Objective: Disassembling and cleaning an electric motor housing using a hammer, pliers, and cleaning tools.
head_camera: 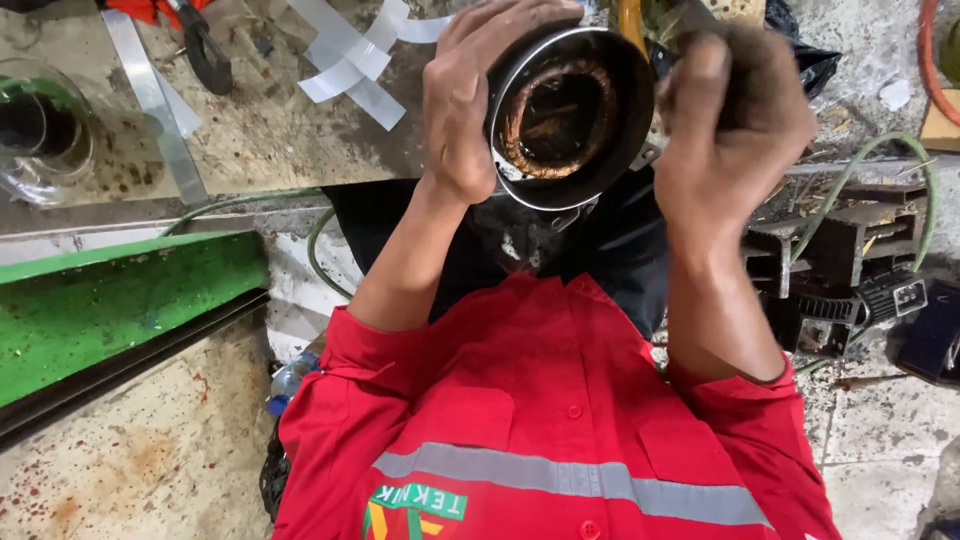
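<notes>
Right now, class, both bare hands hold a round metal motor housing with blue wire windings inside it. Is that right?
Not quite: the head view shows copper-coloured windings, not blue, inside the round metal motor housing. The left hand and right hand do hold it.

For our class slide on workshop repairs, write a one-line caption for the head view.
Two hands hold a round motor stator with copper windings.
</notes>
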